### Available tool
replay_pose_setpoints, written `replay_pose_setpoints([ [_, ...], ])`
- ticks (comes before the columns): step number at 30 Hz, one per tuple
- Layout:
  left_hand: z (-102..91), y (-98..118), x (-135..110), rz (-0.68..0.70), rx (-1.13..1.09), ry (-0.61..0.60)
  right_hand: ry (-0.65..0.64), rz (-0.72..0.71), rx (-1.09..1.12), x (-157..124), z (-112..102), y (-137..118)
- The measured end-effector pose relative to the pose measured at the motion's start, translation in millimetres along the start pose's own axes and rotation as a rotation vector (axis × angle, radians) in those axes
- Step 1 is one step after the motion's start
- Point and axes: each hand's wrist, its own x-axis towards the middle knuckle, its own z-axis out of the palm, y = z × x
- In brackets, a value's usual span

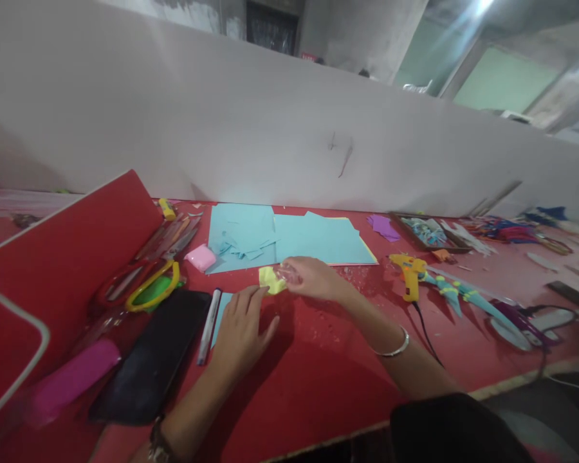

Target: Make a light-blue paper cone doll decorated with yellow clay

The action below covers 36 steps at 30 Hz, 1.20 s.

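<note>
A small piece of bright yellow paper (pixel 267 278) lies on the red table, between my two hands. My left hand (pixel 244 328) rests palm down with fingers stretched out, the fingertips at the paper's near edge. Over the paper's right side, my right hand (pixel 316 278) is closed round a small, clear, shiny object (pixel 289 274) whose kind I cannot make out. Beside my left hand are a capped marker pen (pixel 209 326) and a light blue paper strip (pixel 222 308), partly covered by that hand.
Light blue sheets (pixel 318 238) and a pink packet (pixel 201 258) lie behind my hands. To the left are a black phone-like slab (pixel 157 354), yellow-handled scissors (pixel 174 276) and a pink roll (pixel 77 379). A yellow glue gun (pixel 410 273), its cord trailing, and a tray (pixel 456 241) are rightward.
</note>
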Motion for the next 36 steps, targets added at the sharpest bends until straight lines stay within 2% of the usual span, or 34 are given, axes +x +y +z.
replay_pose_setpoints([
  [3,1.4,-1,1,0.025,0.012,-0.013,0.042,0.032,-0.037,25,-1,-2],
  [9,-2.7,-3,6,0.025,0.037,-0.034,0.065,-0.004,-0.07,78,28,-2],
  [11,-6.0,-5,8,0.017,0.075,-0.032,0.048,-0.009,-0.072,91,31,6],
  [14,-8.6,-9,10,0.003,0.116,-0.033,0.058,0.01,-0.081,103,21,29],
  [17,-8.2,-10,11,0.007,0.116,-0.036,0.107,0.121,-0.129,107,5,62],
  [19,-7.4,-9,11,0.023,0.136,-0.006,0.115,0.248,-0.177,107,-2,85],
  [22,-6.0,-7,10,0.056,0.167,0.048,0.093,0.44,-0.224,106,-5,112],
  [24,-4.9,-6,9,0.075,0.153,0.065,0.073,0.498,-0.234,106,-2,122],
  [31,-4.7,-4,7,0.068,0.085,0.072,0.108,0.526,-0.269,102,7,127],
  [33,-5.2,-4,7,0.073,0.068,0.064,0.11,0.502,-0.259,100,1,126],
  [36,-5.8,-4,8,0.085,0.01,0.073,0.126,0.424,-0.221,95,-20,117],
])
